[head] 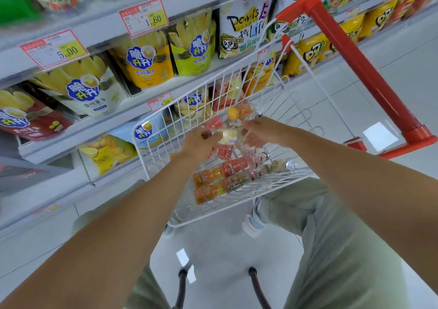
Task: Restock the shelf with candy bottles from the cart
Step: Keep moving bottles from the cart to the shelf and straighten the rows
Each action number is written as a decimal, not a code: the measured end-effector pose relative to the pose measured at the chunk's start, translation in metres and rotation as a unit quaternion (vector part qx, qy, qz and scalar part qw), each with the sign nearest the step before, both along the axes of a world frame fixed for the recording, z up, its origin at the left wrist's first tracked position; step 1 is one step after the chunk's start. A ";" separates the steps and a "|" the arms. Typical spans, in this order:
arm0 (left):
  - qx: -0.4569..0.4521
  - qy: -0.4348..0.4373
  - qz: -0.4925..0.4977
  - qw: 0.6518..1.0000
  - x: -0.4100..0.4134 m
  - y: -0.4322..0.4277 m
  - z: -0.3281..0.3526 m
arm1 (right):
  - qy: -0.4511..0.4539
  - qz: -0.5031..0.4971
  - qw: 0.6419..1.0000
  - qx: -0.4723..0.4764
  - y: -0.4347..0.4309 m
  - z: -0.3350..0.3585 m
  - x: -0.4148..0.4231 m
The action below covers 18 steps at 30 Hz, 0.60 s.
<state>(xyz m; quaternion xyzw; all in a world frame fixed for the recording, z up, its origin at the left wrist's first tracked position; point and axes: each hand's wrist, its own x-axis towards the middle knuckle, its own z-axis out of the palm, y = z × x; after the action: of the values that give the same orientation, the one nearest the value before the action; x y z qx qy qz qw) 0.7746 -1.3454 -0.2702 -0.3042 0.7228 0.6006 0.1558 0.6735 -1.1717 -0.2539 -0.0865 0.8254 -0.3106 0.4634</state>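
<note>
A shop aisle with white metal shelves [83,131] of yellow and red snack bags [147,59] sits behind a white wire cart [161,128] with a red handle. Inside the cart, the left hand [201,142] and right hand [258,131] both curl their fingers around a bunch of small clear plastic candy bottles [228,135], which is blurred. Loose orange and red candy bottles [220,178] lie on the cart's wire floor.

White wire cart [237,216], red handle [362,66]; orange and red candy bottles [213,183].
</note>
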 end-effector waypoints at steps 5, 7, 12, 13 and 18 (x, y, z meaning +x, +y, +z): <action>-0.071 -0.028 -0.095 0.993 0.005 0.004 -0.012 | 0.109 0.347 0.870 0.333 0.029 -0.018 0.010; -0.063 -0.035 -0.093 0.993 0.006 0.005 -0.012 | 0.112 0.369 0.840 0.382 0.031 -0.019 0.017; -0.041 -0.032 -0.078 0.996 0.005 -0.001 -0.014 | 0.133 0.417 0.797 0.416 0.031 -0.034 0.017; -0.035 -0.034 -0.078 0.996 0.005 -0.002 -0.014 | 0.135 0.429 0.789 0.418 0.030 -0.036 0.016; -0.025 -0.046 -0.076 0.996 0.002 -0.005 -0.018 | 0.151 0.477 0.755 0.425 0.031 -0.044 0.010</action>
<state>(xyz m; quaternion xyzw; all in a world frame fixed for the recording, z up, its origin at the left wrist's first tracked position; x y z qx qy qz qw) 0.7766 -1.3509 -0.2881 -0.2793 0.7508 0.5539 0.2268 0.6836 -1.1408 -0.2982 -0.3085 0.7836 0.3505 0.4097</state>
